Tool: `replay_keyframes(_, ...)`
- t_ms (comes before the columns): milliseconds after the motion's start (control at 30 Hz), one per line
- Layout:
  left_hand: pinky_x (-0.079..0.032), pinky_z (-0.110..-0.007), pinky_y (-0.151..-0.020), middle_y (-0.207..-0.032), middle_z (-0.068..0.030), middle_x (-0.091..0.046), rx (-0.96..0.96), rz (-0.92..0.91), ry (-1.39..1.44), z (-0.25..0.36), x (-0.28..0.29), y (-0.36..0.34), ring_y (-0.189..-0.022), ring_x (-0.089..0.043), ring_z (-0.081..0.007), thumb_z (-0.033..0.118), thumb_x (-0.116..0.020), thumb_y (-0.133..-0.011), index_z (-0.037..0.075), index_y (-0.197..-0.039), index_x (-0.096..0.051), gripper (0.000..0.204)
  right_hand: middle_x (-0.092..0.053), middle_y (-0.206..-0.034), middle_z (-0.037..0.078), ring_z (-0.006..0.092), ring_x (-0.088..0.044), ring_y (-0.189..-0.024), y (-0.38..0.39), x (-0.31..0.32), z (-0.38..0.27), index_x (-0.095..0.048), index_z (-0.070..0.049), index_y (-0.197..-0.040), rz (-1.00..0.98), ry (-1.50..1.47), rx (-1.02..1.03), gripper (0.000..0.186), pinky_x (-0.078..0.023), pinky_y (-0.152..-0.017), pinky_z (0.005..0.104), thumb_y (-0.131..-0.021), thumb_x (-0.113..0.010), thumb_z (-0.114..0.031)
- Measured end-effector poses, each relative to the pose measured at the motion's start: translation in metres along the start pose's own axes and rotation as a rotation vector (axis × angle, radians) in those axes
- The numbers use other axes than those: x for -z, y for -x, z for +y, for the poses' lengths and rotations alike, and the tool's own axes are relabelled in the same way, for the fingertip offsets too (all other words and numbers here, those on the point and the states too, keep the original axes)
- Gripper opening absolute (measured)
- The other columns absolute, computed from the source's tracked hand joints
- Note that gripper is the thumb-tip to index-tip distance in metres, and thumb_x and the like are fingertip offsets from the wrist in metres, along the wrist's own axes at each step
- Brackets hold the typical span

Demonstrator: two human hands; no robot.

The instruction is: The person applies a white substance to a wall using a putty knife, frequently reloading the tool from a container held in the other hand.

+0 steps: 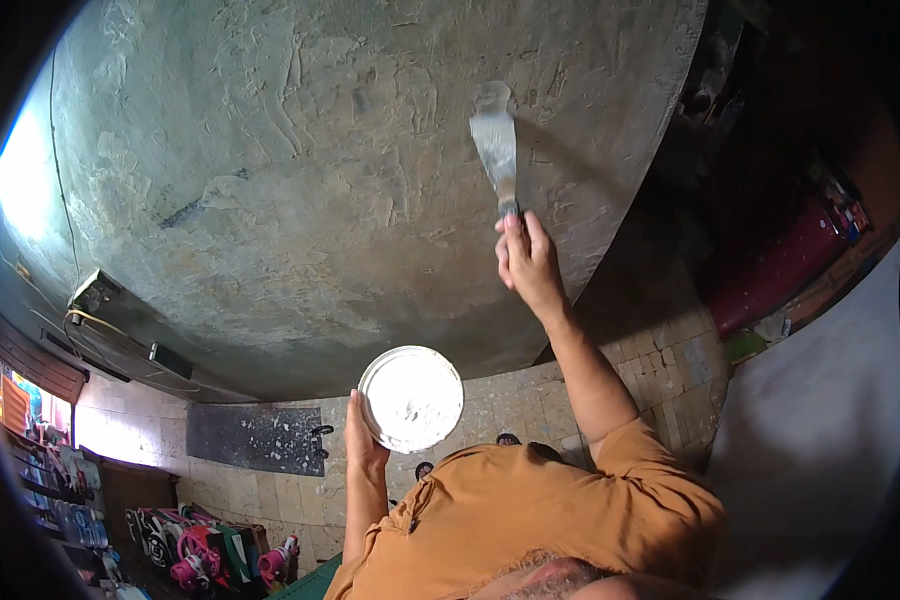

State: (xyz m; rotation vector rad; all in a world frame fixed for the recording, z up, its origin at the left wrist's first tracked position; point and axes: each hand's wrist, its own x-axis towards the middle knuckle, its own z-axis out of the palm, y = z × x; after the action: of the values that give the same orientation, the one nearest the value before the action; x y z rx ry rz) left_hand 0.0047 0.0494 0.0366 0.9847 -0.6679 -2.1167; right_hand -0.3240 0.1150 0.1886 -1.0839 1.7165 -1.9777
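Observation:
My left hand (364, 437) holds a round white tub (411, 398) of thick white paste, its open top facing up, at the lower middle. My right hand (526, 258) is closed round the handle of a putty knife (493, 145), raised before a grey, roughly plastered wall (350, 200). The broad blade, streaked white, points up toward a small pale patch on that wall; whether it touches the surface I cannot tell.
A cable and small boxes (95, 292) are on the left wall. A dark speckled mat (253, 437) lies on the tiled floor (500, 390). Pink and dark items (200, 560) crowd the lower left. A maroon object (770, 270) and pale panel (810, 420) are right.

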Motion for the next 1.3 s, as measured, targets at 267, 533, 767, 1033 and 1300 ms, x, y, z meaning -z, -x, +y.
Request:
replay_keyframes(267,-0.053,-0.043,-0.103,-0.136,-0.0159,-0.063,0.015,0.024,-0.041,0.002,0.000,0.007,-0.121,-0.064,-0.0279,0.047,-0.048,-0.106,-0.001,-0.142,-0.051,0.061,-0.052,-0.063,0.002,0.0097,-0.049,-0.046,-0.021,0.006,-0.032,-0.054,-0.004,-0.098,0.057,-0.093,0.078,0.030,-0.039,-0.042,0.0280,-0.111,-0.047,-0.030)
replay_keyframes(533,-0.054,-0.044,-0.102,-0.135,-0.0160,-0.063,0.054,-0.023,-0.008,-0.004,0.005,0.000,-0.120,-0.065,-0.0281,0.048,-0.049,-0.105,-0.001,-0.141,-0.051,0.061,-0.061,-0.069,0.013,0.0283,-0.063,-0.058,-0.019,0.021,0.065,-0.055,0.000,-0.095,0.137,0.091,0.142,0.025,-0.047,-0.053,0.0389,-0.107,-0.053,-0.021)
replay_keyframes(767,-0.053,-0.044,-0.103,-0.136,-0.0160,-0.062,0.035,-0.039,-0.042,-0.003,-0.004,-0.001,-0.122,-0.063,-0.0283,0.048,-0.049,-0.105,-0.001,-0.141,-0.051,0.061,-0.064,-0.074,0.017,0.0392,-0.066,-0.070,-0.070,0.043,0.026,-0.059,-0.001,-0.095,0.247,0.341,0.233,0.032,-0.050,-0.060,0.0455,-0.108,-0.051,-0.028)
replay_keyframes(1033,-0.052,-0.044,-0.104,-0.136,-0.0163,-0.062,0.039,-0.081,-0.040,-0.005,-0.009,-0.001,-0.122,-0.063,-0.0285,0.048,-0.049,-0.105,-0.001,-0.141,-0.052,0.061,-0.058,-0.067,0.008,0.0224,-0.060,-0.059,-0.030,0.045,0.064,-0.056,-0.002,-0.086,0.214,0.113,0.112,0.038,-0.047,-0.058,0.0362,-0.109,-0.048,-0.032)
replay_keyframes(1300,-0.053,-0.046,-0.102,-0.134,-0.0168,-0.063,0.051,-0.048,-0.054,-0.005,-0.023,-0.004,-0.119,-0.064,-0.0303,0.046,-0.047,-0.106,-0.001,-0.140,-0.052,0.058,-0.059,-0.065,0.012,0.0266,-0.062,-0.058,-0.077,0.057,0.046,-0.059,0.001,-0.087,0.375,0.528,0.346,0.046,-0.048,-0.058,0.0400,-0.110,-0.046,-0.036)
